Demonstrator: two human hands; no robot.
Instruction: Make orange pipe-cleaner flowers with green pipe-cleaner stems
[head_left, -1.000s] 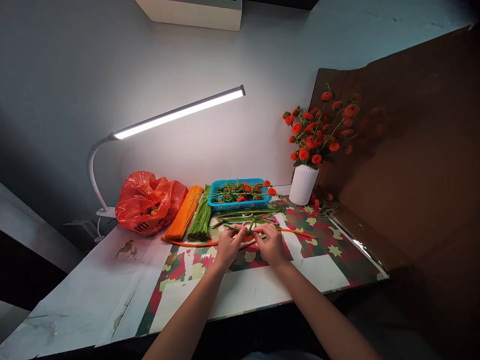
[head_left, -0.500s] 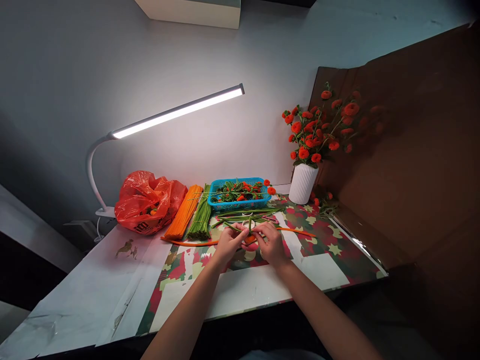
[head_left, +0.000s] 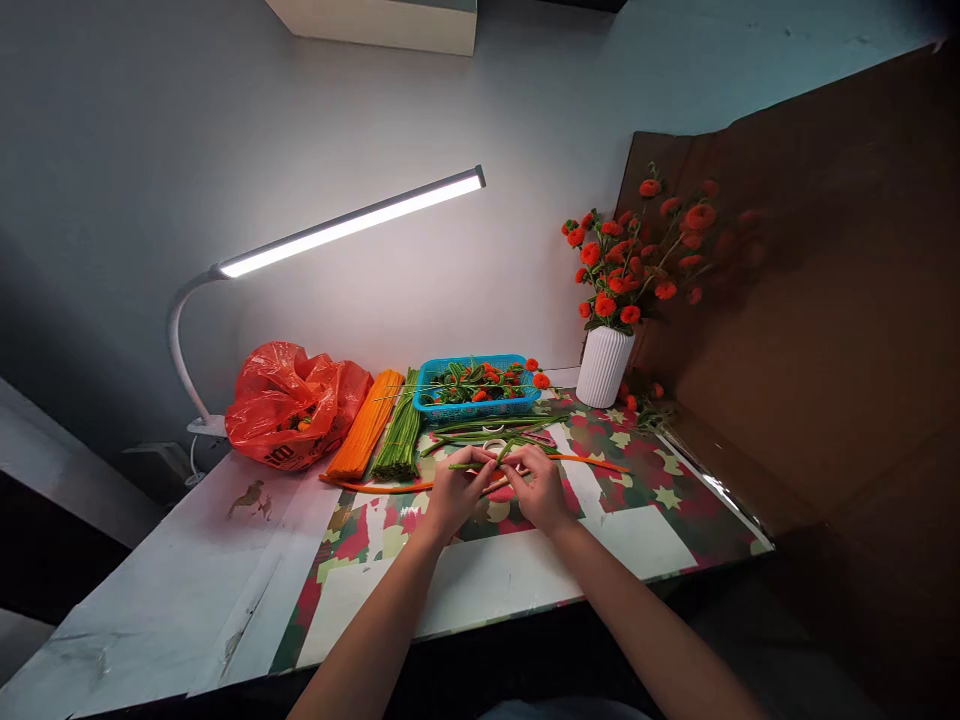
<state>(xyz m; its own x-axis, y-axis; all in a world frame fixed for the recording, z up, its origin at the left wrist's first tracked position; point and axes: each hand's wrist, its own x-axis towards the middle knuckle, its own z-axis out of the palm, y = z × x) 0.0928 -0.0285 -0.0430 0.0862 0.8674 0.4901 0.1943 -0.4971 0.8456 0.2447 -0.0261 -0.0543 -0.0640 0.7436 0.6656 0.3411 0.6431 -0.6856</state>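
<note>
Green strip (head_left: 505, 451) was located between the fingertips of both hands, over the patterned table cover (head_left: 669, 499). One short section projected obliquely upward and away from the fingers; another lay nearly level, pointing left across the left hand (head_left: 457, 492). The strip was narrow, with a matt, apparently fuzzy surface, similar in green to the bundle of green strips (head_left: 399, 445). Whether both sections formed one bent length could not be determined.

The left hand was nearly closed, thumb and forefinger pinched on the green strip. The right hand (head_left: 543, 492) was likewise nearly closed, its fingertips at the strip; the exact contact was hidden. Orange strip (head_left: 592, 462) showed on either side of the hands. Blue basket (head_left: 480, 409) stood beyond them, holding leaves and flower heads.
</note>
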